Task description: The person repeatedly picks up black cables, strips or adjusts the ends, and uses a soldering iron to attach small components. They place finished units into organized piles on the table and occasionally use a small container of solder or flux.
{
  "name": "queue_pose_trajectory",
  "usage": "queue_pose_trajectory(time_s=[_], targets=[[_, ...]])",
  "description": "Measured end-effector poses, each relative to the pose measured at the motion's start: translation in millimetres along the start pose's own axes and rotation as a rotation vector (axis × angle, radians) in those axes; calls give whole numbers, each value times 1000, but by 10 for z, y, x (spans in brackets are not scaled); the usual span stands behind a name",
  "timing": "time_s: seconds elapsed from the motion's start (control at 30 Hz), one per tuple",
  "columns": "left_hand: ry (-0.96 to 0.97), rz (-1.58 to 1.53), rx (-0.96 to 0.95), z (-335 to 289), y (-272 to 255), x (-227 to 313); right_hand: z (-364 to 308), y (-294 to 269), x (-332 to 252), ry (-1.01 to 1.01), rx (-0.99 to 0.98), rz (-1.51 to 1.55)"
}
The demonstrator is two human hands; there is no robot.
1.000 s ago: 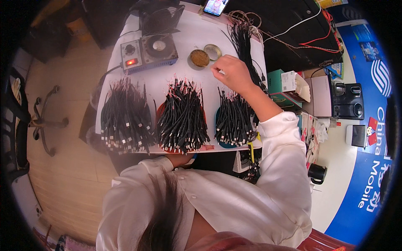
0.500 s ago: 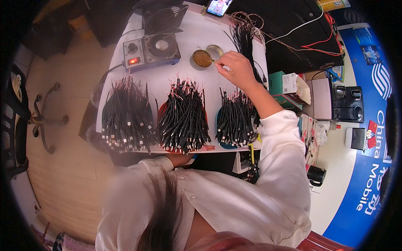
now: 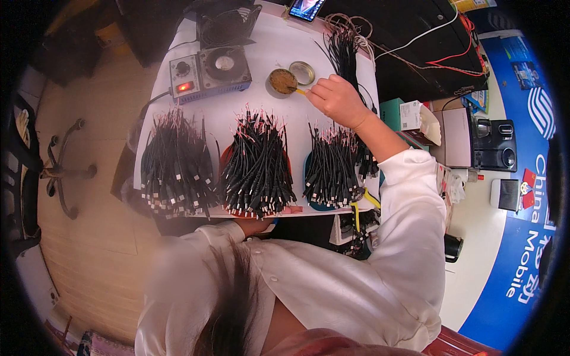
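Note:
My right hand (image 3: 339, 99) is closed on a thin yellow-handled stick (image 3: 301, 92). Its dark tip rests in the brown paste of a small round tin (image 3: 282, 83), whose loose lid (image 3: 302, 73) lies beside it. My left hand (image 3: 255, 226) is low at the table's near edge, mostly beneath it, with its fingers hidden. Between my arms, bundles of short black cables with bared reddish wire ends stand on the table: a left bundle (image 3: 178, 166), a middle bundle (image 3: 258, 166) and a right bundle (image 3: 333, 166). Their metal plugs point toward me.
A heating unit (image 3: 209, 74) with a lit red switch stands at the back left, before a black fan (image 3: 228, 24). A phone (image 3: 306, 8) lies at the far edge. More black cables (image 3: 343, 56) lie at the back right. Yellow-handled pliers (image 3: 356, 216) hang by the near right edge.
My right hand has shifted slightly right and toward me, and more of the yellow stick shows. The table's contents appear slightly shifted left in view. My left hand stays low.

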State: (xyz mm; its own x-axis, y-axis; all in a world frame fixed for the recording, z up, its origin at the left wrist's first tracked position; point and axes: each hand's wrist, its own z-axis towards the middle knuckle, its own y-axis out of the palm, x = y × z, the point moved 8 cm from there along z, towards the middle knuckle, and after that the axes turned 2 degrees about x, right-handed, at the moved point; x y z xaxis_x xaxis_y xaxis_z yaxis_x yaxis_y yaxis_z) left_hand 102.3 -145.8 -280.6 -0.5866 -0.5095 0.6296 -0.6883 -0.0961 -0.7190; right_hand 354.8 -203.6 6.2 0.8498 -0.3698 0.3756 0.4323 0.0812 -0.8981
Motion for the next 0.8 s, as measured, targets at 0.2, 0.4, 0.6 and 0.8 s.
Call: queue_pose_trajectory(time_s=[0.2,0.4,0.6,0.8], targets=[[4,12,-3,0,-14,7,-42,-3,-31,-55,-60,-12],[7,10,4,-18,-29,13,-172,-236,51,-15,-68,-27],[12,22,5,-24,-25,20,-454,324,596,984,-80,934],[16,29,5,-27,-33,24,-569,994,637,1281,-136,1418]])
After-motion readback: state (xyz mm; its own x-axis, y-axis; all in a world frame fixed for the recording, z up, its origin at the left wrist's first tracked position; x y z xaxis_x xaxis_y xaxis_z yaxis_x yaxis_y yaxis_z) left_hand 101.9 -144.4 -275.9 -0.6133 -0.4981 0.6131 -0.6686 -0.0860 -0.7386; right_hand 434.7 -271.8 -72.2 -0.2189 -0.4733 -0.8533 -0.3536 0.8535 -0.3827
